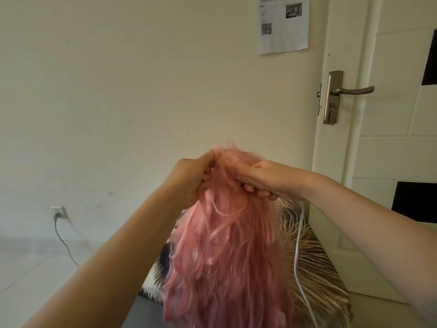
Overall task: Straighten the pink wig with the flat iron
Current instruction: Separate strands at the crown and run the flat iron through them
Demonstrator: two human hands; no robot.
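1. The wig (227, 263) hangs in mid-air in front of a pale wall (142, 91), held up by its top end, its long pink strands falling loose and tangled to the bottom edge of the view
2. The left hand (189, 178) is closed on the wig's top left side, thumb up against the hair and fingers curled into it
3. The right hand (262, 178) grips the top right side, thumb lying across the hair and fingertips tucked under
4. The two hands are close together, with a tuft of hair sticking up between them
5. Behind and below the wig lies a cushion (316, 263) with a brown, cream and black streaked pattern
6. A white cord (298, 245) runs down across the cushion, just right of the wig
7. Low on the wall at left, a socket (58, 212) has a plug in it, and a grey cable (65, 242) trails down to the floor (35, 268)
8. At right is a door (390, 150) with a metal handle (350, 90); a printed sheet (282, 22) hangs on the wall beside it
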